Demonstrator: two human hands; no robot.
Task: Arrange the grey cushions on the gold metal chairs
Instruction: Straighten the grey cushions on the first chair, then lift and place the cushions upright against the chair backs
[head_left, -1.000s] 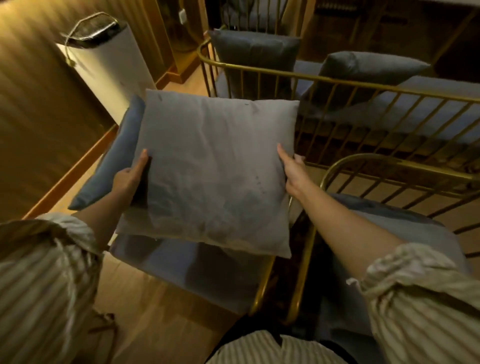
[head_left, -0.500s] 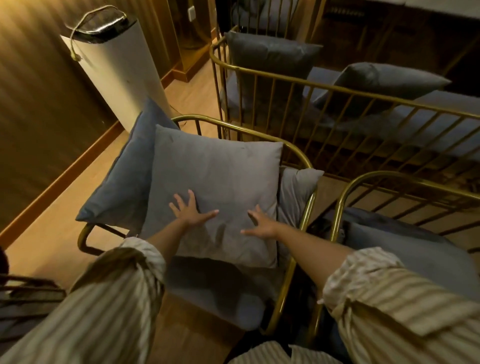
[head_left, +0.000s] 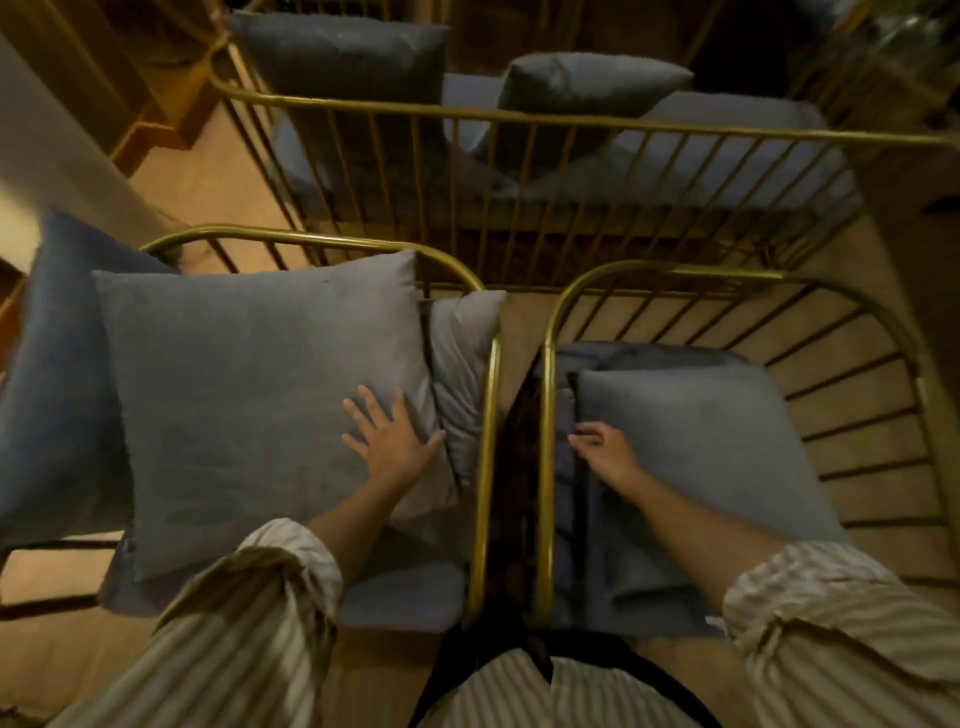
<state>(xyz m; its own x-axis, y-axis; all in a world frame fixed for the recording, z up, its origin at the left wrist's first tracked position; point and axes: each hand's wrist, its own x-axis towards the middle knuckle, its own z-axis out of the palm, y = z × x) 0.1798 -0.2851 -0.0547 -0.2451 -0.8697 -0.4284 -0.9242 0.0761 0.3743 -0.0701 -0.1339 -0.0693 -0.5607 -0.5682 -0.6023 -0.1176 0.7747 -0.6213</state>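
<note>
A large grey cushion (head_left: 244, 395) lies on the left gold chair (head_left: 485, 415). My left hand (head_left: 389, 441) rests flat on its right part, fingers spread. A bluer cushion (head_left: 57, 384) leans at the chair's left side, and a smaller grey one (head_left: 465, 364) is wedged against the right rail. On the right gold chair (head_left: 675, 273) lies another grey cushion (head_left: 711, 457). My right hand (head_left: 605, 452) sits at that cushion's left edge with fingers curled on it.
Behind both chairs runs a gold-railed bench (head_left: 571, 124) with grey seat pads and two dark cushions (head_left: 587, 85). A white upright unit (head_left: 47, 150) stands at the far left on the wooden floor. A narrow gap separates the two chairs.
My right hand left the large cushion and moved across to the cushion on the right chair. My left hand shifted right on the large cushion. The view tilted further down.
</note>
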